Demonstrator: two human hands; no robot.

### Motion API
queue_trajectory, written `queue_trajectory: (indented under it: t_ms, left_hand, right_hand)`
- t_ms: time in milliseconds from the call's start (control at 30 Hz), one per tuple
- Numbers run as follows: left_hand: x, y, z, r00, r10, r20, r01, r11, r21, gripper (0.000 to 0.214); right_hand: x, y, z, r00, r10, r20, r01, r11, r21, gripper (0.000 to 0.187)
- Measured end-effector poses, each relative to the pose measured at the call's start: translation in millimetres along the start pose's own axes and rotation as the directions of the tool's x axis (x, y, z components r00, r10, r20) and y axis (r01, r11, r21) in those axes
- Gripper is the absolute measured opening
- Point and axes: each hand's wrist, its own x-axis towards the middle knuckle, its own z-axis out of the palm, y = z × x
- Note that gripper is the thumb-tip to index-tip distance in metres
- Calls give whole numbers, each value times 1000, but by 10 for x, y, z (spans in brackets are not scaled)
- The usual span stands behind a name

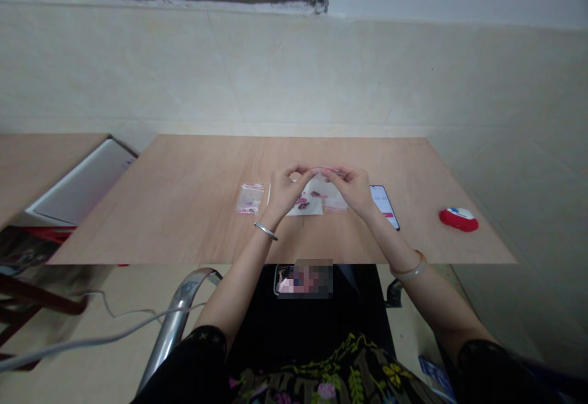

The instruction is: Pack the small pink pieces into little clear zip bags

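We're over plywood table [206, 208]: red plastic object [458, 220] far right, phone [384, 205] just beside right hand [346, 191], small zip bag [250, 199] near left hand [285, 191]. Fingertips of both pinched nearly shut on what seems thin clear bag [331, 172], held above pink pieces [302, 202] on white sheet [307, 209].

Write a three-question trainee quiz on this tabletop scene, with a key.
1. Which hand wears the metal bangle?
2. True or false: the small clear bag lies on the wooden table to the left of the left hand.
3. Which lies closer to the right hand: the phone or the red object?

Key: 1. left; 2. true; 3. the phone.
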Motion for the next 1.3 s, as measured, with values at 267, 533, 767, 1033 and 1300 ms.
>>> queue_trajectory:
  t_ms: [267,533,767,1033,1300]
  left_hand:
    - [19,-92,-34,998,55,-11,-53,994,91,20]
    - [34,-108,-191,992,73,-98,-58,988,145,19]
    - [33,-274,-388,981,70,-179,-37,982,184,21]
    - [92,-505,-746,942,-28,-333,92,980,178,21]
    - [187,-767,-1169,929,-261,-263,268,963,-12,23]
  right_hand:
    - [0,53,2,999,21,-38,-23,998,-62,27]
    - [96,-18,185,999,26,-42,-31,992,-124,27]
    - [175,83,423,999,38,-2,-38,998,-53,29]
    - [264,111,745,988,23,151,-17,999,-39,21]
    - [484,320,1247,930,177,321,-154,983,-96,17]
